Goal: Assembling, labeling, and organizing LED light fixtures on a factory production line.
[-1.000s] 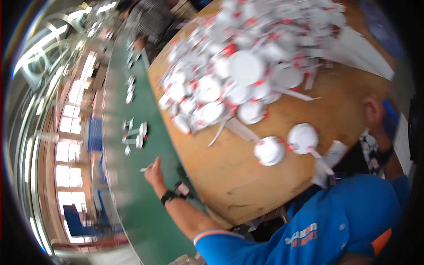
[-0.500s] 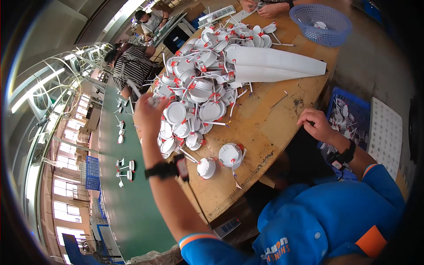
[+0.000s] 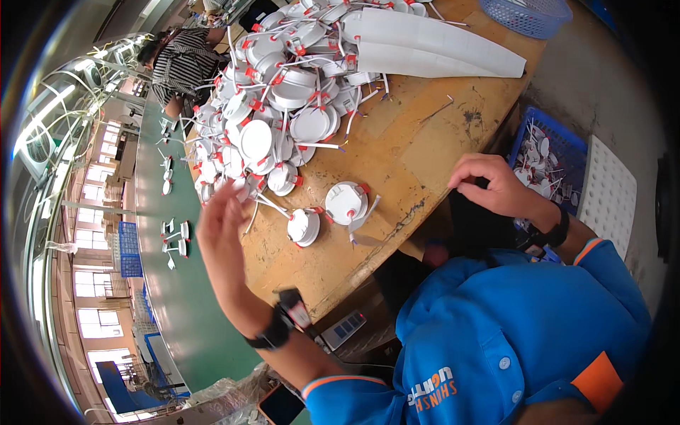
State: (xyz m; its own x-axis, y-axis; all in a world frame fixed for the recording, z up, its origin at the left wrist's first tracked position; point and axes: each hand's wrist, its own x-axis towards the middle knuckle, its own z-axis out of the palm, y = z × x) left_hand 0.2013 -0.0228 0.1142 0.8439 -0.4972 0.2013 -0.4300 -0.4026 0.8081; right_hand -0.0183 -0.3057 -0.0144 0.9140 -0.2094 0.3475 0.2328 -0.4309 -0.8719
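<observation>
A heap of round white downlights (image 3: 256, 140) with red clips and white cables covers the far left of the wooden table. At its near left edge is my left hand (image 3: 225, 219), somewhat blurred, its fingers stretched out and nothing visibly held. Two downlights lie apart from the heap: a smaller one (image 3: 303, 227) with its cable toward the heap, and a larger one (image 3: 346, 202) with a cable and a pale strip at its near side. My right hand (image 3: 490, 184) hovers by the table's right edge, fingers loosely bent, thumb apart, holding nothing visible.
A long white sheet (image 3: 439, 46) lies beside the heap, near a blue mesh basket (image 3: 524, 18). On the right stand a blue crate (image 3: 520, 134) of lamp parts and a white dotted panel (image 3: 610, 195). Left runs a green conveyor (image 3: 159, 283) with several lamps; a person (image 3: 185, 67) works beyond.
My left hand has come down from over the heap to its near edge; the pale item in its fingers is no longer seen there. My right hand has shifted slightly left. The view has tilted.
</observation>
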